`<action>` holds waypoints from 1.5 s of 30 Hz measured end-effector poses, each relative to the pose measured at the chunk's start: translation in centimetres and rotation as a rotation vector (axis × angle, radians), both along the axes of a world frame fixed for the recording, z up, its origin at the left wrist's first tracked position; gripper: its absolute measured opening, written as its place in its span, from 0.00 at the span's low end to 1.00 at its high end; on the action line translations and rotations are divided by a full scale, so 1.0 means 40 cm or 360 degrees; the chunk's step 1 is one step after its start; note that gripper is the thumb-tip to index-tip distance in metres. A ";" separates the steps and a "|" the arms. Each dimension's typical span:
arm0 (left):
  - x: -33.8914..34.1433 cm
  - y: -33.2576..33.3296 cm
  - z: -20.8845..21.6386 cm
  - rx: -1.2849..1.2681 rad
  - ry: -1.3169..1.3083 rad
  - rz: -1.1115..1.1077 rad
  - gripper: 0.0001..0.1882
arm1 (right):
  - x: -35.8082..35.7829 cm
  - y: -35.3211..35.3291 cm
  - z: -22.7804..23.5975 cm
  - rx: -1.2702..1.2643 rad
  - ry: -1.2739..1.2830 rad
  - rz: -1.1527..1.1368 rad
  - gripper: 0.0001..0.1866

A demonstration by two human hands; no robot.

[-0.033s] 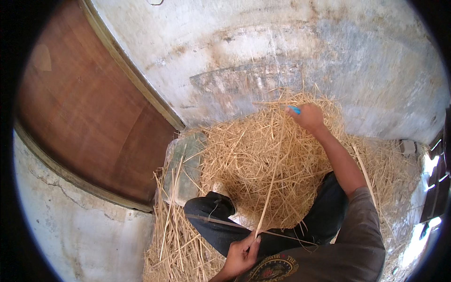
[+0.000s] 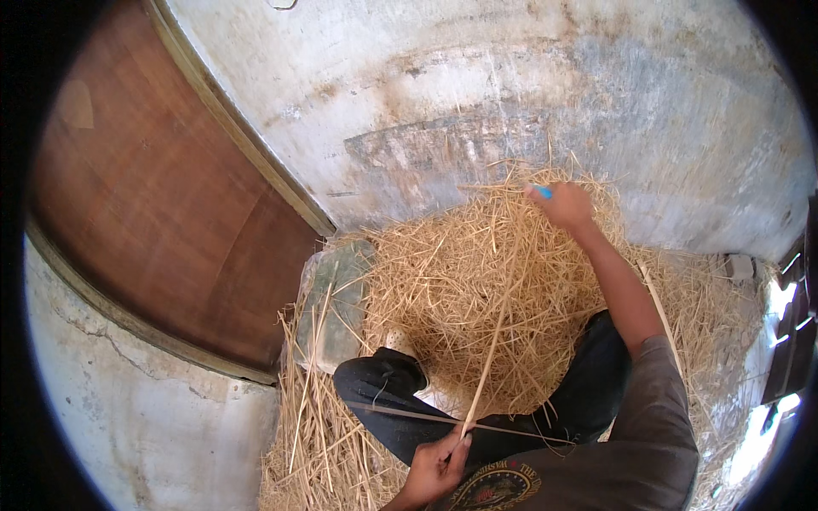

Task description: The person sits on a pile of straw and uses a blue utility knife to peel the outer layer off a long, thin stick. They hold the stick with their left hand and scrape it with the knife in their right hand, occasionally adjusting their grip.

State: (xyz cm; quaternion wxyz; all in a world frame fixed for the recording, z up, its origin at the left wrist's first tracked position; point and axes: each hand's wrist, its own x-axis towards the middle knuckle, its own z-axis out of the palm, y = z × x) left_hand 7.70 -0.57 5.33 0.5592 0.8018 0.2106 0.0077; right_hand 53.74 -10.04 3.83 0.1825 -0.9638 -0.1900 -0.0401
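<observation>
My left hand [image 2: 439,467] is low in front of my body, its fingers closed on the near end of a long pale strip [image 2: 490,358], which looks like split bamboo or cane. The strip runs away from me over my lap toward my right hand [image 2: 567,207]. That hand is stretched far forward over the straw, closed around a small blue object [image 2: 542,192], perhaps a tool handle; its working end is hidden. Whether the right fingers also touch the strip's far end cannot be made out. A thinner strip [image 2: 409,412] crosses my lap beside the left hand.
A big heap of loose shavings or straw [image 2: 460,272] spreads between my folded legs and the stained wall [image 2: 477,102]. Longer strips [image 2: 315,434] lie at my left, near a greenish flat slab [image 2: 341,298]. A brown wooden door [image 2: 179,187] stands at the left.
My right hand with the blue object has shifted slightly away and to the right. The left hand stays nearly in place; the thin strip across my lap has dropped slightly at its left end.
</observation>
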 end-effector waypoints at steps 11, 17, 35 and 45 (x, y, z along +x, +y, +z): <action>0.100 0.130 -0.079 -0.0191 -0.0146 0.0467 0.14 | -0.192 0.013 -0.084 0.0403 0.0764 0.0967 0.33; 0.224 0.185 -0.122 -0.0429 -0.0457 0.0500 0.14 | -0.628 0.060 -0.096 0.0997 0.1551 0.1313 0.22; 0.231 0.196 -0.069 -0.0969 -0.0296 0.0599 0.16 | -0.314 0.017 0.073 0.1785 0.0847 0.0235 0.12; 0.254 0.147 -0.016 -0.0695 -0.0245 0.0518 0.16 | -0.385 0.039 -0.010 0.0366 -0.0083 0.0891 0.35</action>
